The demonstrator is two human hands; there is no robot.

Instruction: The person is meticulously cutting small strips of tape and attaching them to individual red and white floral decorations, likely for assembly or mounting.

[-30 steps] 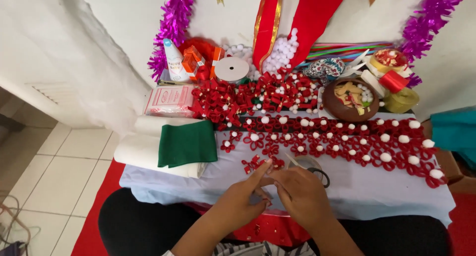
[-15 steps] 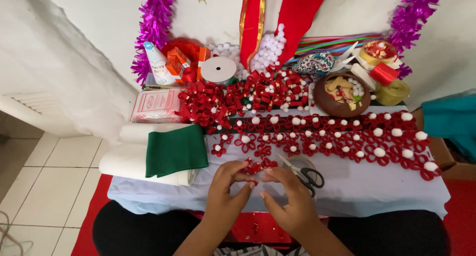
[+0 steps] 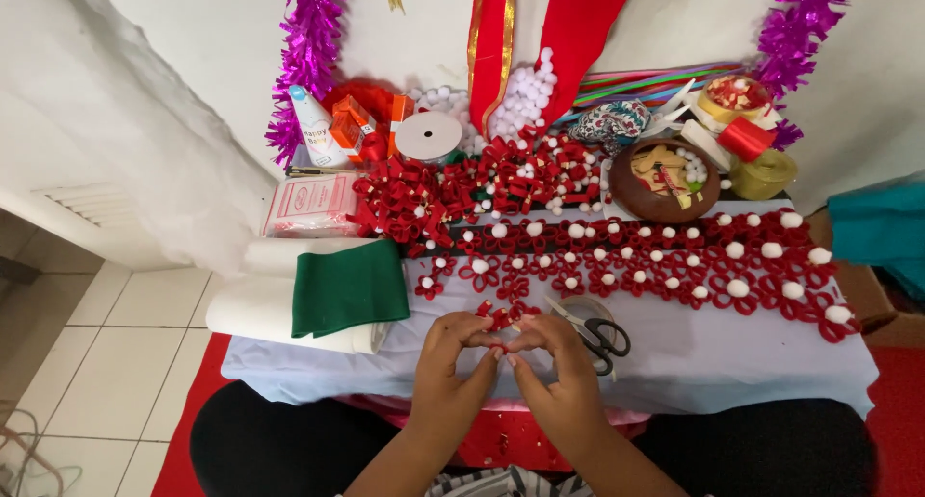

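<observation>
My left hand and my right hand meet near the front of the table, fingertips pinched together on a small red ribbon piece. Just beyond the fingers lie a few loose red ribbon loops. Black-handled scissors rest right of my right hand on the pale cloth. Rows of finished red ribbon flowers with white pompom centres stretch across the table behind.
A green felt sheet lies over white rolled felt at left. Behind are a heap of red ribbon loops, a white ribbon spool, a brown bowl, white pompoms, purple tinsel and a pink packet.
Both hands have shifted slightly away from me toward the loose ribbon loops and stay pinched together on the red piece. The view has tilted a little downward.
</observation>
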